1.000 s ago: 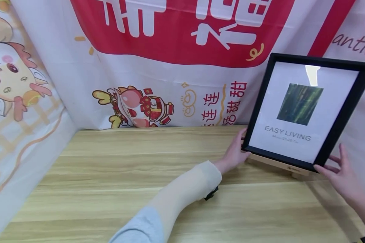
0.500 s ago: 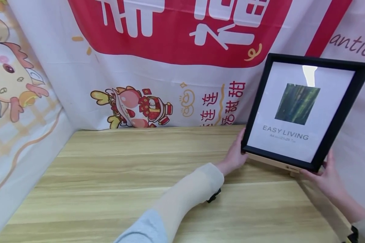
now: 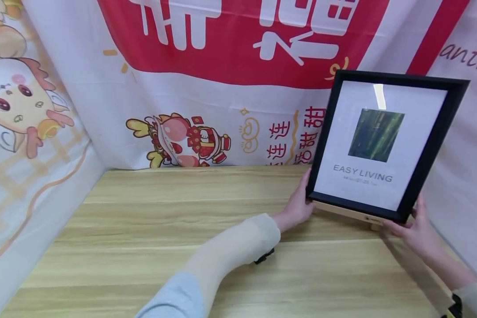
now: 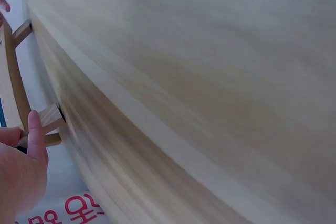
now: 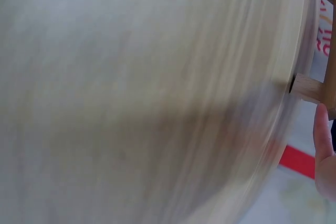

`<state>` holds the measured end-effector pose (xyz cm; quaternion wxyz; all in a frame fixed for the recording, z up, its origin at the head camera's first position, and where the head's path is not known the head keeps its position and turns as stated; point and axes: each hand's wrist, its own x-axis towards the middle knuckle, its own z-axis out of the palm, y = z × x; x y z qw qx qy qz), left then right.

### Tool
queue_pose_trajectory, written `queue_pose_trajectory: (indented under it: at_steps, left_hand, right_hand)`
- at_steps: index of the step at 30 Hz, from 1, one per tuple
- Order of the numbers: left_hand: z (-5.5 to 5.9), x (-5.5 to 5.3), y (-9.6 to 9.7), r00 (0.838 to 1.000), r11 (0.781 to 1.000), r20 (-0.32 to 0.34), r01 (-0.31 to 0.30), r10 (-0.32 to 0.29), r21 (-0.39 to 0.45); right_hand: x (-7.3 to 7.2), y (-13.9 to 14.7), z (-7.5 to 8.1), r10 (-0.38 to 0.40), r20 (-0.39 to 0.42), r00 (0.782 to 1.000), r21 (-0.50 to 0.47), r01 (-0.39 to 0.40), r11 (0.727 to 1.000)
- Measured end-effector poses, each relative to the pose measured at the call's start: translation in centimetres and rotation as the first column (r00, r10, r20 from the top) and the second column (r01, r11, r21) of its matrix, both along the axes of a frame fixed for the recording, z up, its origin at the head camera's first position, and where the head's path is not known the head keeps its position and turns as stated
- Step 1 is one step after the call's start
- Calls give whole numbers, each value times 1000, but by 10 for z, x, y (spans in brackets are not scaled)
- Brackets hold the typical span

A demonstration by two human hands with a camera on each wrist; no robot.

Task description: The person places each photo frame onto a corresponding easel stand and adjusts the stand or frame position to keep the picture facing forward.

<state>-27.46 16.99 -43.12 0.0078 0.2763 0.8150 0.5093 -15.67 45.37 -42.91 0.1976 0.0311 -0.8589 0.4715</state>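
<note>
A black-edged picture frame leans back on a low wooden stand at the table's right rear. Its white sheet has a dark green picture and the words "EASY LIVING". My left hand grips the lower left corner, thumb in front, the other fingers partly hidden behind. At the lower right corner my right hand holds frame and stand, its thumb along the stand's end. Wooden legs under the stand show in the left wrist view. In the right wrist view a thumb lies against the stand's bar.
The wood-grain table runs to a printed cloth backdrop with red and white designs. Another patterned cloth hangs along the left side. A white cloth borders the right side.
My right hand has gone from spread fingers at the corner to a closer hold lower down. Frame and stand have since shifted left, both hands moving with them.
</note>
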Motion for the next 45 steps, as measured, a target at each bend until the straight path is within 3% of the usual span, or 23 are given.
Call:
queue_pose_trajectory:
  at_steps: [4, 11, 17, 23, 36, 45]
  left_hand:
    - [1, 1, -15, 1000, 1000, 9, -21, 21, -1]
    - [-2, 3, -41, 996, 997, 70, -66, 63, 49]
    - [1, 6, -70, 985, 993, 144, -101, 91, 65]
    - [1, 6, -100, 981, 987, 162, -123, 106, 102]
    - [1, 9, -165, 959, 973, 215, -208, 183, 100]
    - [0, 13, -201, 954, 968, 227, -223, 193, 112]
  right_hand:
    - [-6, -14, 1, 37, -25, 999, -30, -38, 999]
    - [-14, -39, 3, 93, 24, 995, -130, -89, 987]
    - [-25, -63, 3, 113, 20, 993, -104, -111, 988]
    - [-38, -90, 6, 144, -20, 989, -60, -145, 988]
    - [-62, -146, 9, 243, 78, 967, -121, -232, 965]
    - [-69, -178, 10, 249, 113, 962, -115, -236, 965]
